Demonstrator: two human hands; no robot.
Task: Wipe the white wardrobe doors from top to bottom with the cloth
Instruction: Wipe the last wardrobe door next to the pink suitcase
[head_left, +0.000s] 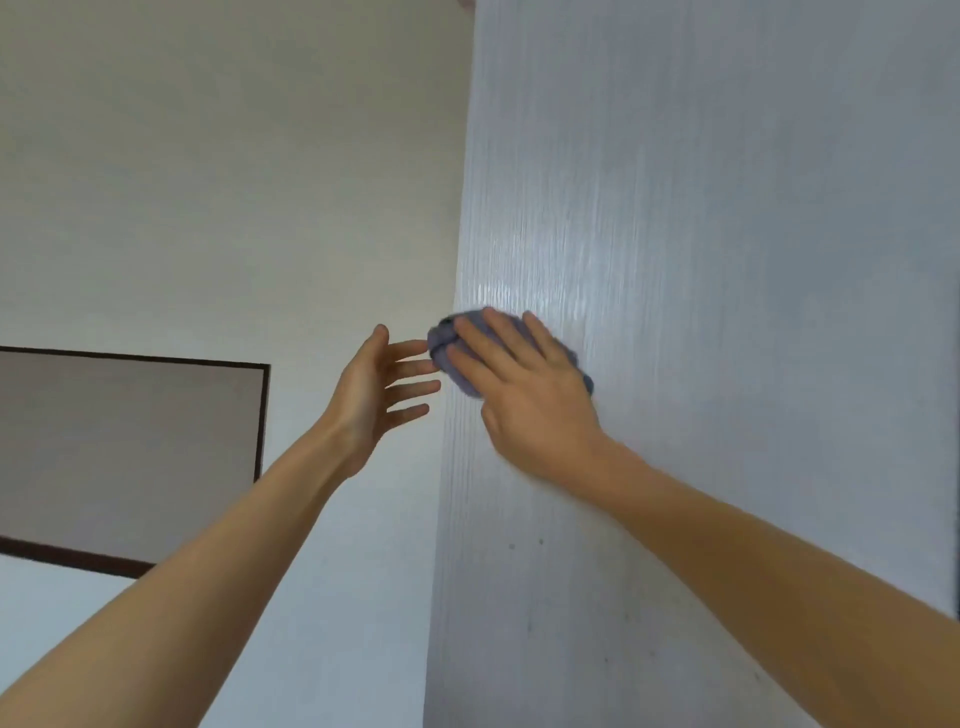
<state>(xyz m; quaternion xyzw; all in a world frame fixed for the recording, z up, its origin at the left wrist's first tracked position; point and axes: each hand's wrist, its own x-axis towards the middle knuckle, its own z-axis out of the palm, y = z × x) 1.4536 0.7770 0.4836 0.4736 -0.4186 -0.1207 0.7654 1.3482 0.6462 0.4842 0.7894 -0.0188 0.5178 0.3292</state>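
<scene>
**Wardrobe door being wiped at its left edge**

Wardrobe door (727, 260), a tall white panel with a fine vertical grain, is filling the right half of the view and running out of frame above and below. Against it, right at its left edge, a small bunched purple-grey cloth (447, 348) is being pressed flat by the right hand (524, 384). The fingers of that hand are lying straight and slightly spread over the cloth, not curled round it, probably so that the palm can spread pressure across the whole pad as it is sliding. A corner of the cloth is poking out past the fingertips to the left, and another bit is showing at the right of the hand.

The left hand (379, 395) is hovering just left of the door's edge, its fingers apart and extended toward the cloth, gripping nothing. Whether its fingertips are touching the cloth cannot be told. It seems to be waiting there to catch or steady the cloth where it overhangs the edge.

A faint sheen is lying on the door above the cloth, while a few small dark specks are dotting the panel lower down, so the lower part looks not yet wiped.

Behind, a pale plain wall (234, 182) is carrying a dark-framed beige panel (124, 452) at the far left.
</scene>
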